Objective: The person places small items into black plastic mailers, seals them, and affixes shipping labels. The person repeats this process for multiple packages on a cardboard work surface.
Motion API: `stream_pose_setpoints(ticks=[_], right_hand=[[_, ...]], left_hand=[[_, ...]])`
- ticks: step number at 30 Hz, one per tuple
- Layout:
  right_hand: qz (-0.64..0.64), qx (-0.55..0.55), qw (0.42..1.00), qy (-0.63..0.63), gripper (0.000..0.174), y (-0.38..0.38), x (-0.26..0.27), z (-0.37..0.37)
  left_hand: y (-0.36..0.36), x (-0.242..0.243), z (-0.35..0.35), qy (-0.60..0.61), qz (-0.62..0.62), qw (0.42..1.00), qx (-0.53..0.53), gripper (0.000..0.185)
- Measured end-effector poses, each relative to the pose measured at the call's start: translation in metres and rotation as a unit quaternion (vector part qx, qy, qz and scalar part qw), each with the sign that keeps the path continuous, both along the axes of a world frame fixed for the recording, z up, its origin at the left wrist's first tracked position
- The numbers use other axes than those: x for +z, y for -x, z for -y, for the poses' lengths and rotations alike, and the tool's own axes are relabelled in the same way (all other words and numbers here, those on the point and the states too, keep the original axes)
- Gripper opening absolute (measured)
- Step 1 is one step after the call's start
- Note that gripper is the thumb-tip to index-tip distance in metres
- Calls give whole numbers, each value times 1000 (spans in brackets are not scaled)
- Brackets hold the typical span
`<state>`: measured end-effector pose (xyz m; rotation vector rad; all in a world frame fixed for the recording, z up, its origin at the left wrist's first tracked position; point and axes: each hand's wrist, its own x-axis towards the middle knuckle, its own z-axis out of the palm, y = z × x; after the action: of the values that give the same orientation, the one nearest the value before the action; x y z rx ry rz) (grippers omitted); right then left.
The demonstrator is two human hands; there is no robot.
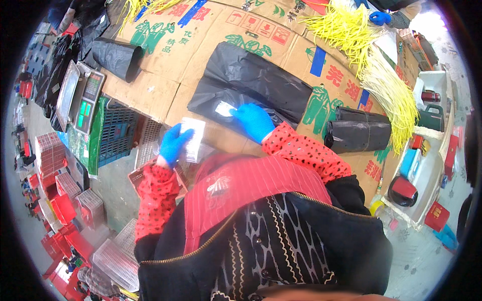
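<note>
My left hand point(174, 142), in a blue glove, grips a white printed sheet of labels point(194, 139) near the front edge of the cardboard-covered table. A black plastic bundle point(256, 81) lies flat before me. On its near left part is a small white label point(224, 108), which the gloved fingertips of my right hand point(255, 121) touch. Whether the label is stuck down cannot be told. Beside my right sleeve rests a tied roll of black plastic bags point(357, 129).
Yellow chive-like stalks point(391, 98) lie at the right and upper right, near another person's blue-gloved hand point(379, 18). At the left are a digital scale point(88, 98), a rolled black bag point(116, 58) and a blue crate point(117, 129). A white foam box point(418, 216) stands at the right.
</note>
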<state>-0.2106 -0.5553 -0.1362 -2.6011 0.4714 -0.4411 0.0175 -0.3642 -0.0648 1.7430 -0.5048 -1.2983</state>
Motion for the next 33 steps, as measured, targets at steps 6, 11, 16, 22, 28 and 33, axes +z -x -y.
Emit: stream_pose_setpoints(ticks=[6,11,16,22,28,33], right_hand=[[-15,-54,981,-186,28,-10,7,21],[18,-117,918,-380,32,-3,24,38],[98,-161,932,-309,34,2,46,64],[90,-283,934,-199,25,13,84,138],[157,-124,970,-140,23,11,121,87],[107,-45,979,-166,21,-11,86,18]], left_hand=[[-2,19,-12,68,-76,990,94,35],[11,20,-1,86,-42,995,40,33],[16,23,0,44,-23,998,39,21],[7,22,-8,31,21,999,-26,18],[14,5,9,37,47,998,9,23],[36,-39,72,20,243,969,-44,33]])
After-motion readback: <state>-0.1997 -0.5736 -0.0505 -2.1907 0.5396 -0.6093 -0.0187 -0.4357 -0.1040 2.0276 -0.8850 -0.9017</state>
